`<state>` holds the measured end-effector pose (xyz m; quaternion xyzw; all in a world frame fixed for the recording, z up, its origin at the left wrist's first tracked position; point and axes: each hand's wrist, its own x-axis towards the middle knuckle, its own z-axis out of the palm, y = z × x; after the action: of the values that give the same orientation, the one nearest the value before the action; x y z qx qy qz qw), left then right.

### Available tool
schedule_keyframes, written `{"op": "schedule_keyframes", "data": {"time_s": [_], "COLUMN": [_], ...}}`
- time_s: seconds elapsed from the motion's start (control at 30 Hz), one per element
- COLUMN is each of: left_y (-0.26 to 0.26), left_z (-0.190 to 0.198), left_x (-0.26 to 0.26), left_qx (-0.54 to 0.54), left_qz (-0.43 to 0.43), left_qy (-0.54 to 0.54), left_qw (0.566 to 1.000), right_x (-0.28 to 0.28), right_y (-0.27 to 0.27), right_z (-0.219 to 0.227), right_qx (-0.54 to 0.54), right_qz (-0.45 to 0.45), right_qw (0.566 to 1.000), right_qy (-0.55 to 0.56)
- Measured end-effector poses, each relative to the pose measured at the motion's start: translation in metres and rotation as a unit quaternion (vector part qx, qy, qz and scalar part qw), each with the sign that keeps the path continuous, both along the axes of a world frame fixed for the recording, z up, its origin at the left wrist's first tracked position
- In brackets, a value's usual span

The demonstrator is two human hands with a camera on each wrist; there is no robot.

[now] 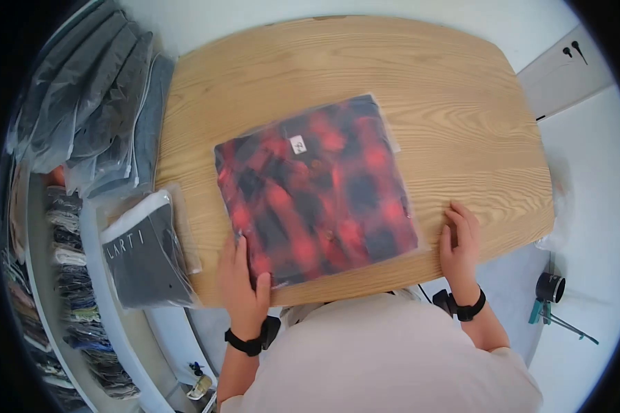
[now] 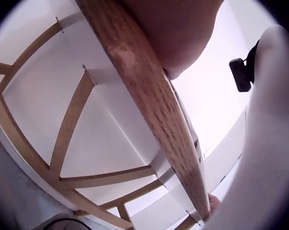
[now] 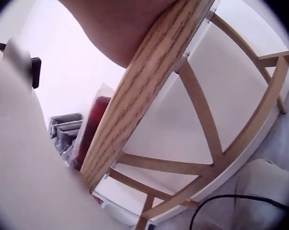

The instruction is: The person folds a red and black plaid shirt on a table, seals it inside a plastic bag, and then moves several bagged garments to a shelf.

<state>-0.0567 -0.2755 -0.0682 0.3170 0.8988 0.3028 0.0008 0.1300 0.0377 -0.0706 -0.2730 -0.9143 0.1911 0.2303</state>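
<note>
1. Left hand [image 1: 244, 282] lies flat, fingers straight, on the near-left corner of the bagged plaid shirt [image 1: 315, 189]; grips nothing.
2. Right hand [image 1: 461, 244] rests flat on the wooden table [image 1: 461, 117], fingers relaxed, just right of the shirt's bag edge.
3. Bagged black garment [image 1: 148, 255] lies left of the left fingers; grey bagged stack [image 1: 93, 96] sits beyond it.

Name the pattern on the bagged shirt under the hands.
Red and black plaid shirt, clearest in the head view.

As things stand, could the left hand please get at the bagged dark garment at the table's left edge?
Probably yes: the left hand rests on the plaid package's corner, and only bare table separates it from the bagged dark garment.
</note>
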Motion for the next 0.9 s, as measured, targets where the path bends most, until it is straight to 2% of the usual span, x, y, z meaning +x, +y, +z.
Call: {"op": "schedule_keyframes", "data": {"time_s": [0.07, 0.13, 0.2, 0.57, 0.7, 0.77, 0.83, 0.9], "left_y": [-0.002, -0.006, -0.007, -0.002, 0.0, -0.003, -0.015, -0.031], "left_z": [0.006, 0.001, 0.003, 0.02, 0.037, 0.054, 0.075, 0.094], "left_x": [-0.002, -0.003, -0.009, -0.017, -0.023, -0.023, -0.026, -0.036], "left_qx": [-0.039, -0.033, -0.022, -0.038, -0.047, -0.011, 0.009, 0.03], "left_qz": [0.0, 0.001, -0.034, -0.024, -0.012, -0.008, 0.005, 0.017], "left_qy": [-0.003, -0.009, -0.016, -0.051, -0.076, -0.192, -0.204, -0.209], "left_qw": [0.999, 0.999, 0.999, 0.998, 0.996, 0.981, 0.979, 0.977], "right_x": [-0.006, -0.005, -0.009, -0.009, -0.024, -0.017, -0.029, -0.061], "right_y": [-0.001, -0.003, -0.001, 0.004, 0.008, 0.027, 0.031, 0.017], "right_z": [0.005, 0.005, 0.01, 0.005, 0.034, 0.024, 0.032, 0.055], "right_qx": [0.027, 0.038, 0.036, 0.036, -0.039, -0.067, -0.089, -0.165], "right_qz": [-0.011, -0.009, -0.013, -0.002, 0.047, 0.08, 0.115, 0.022], "right_qw": [1.0, 0.999, 0.998, 0.992, 0.973, 0.967, 0.96, 0.959], "right_qy": [-0.011, -0.029, -0.054, -0.122, -0.224, -0.232, -0.237, -0.229]}}
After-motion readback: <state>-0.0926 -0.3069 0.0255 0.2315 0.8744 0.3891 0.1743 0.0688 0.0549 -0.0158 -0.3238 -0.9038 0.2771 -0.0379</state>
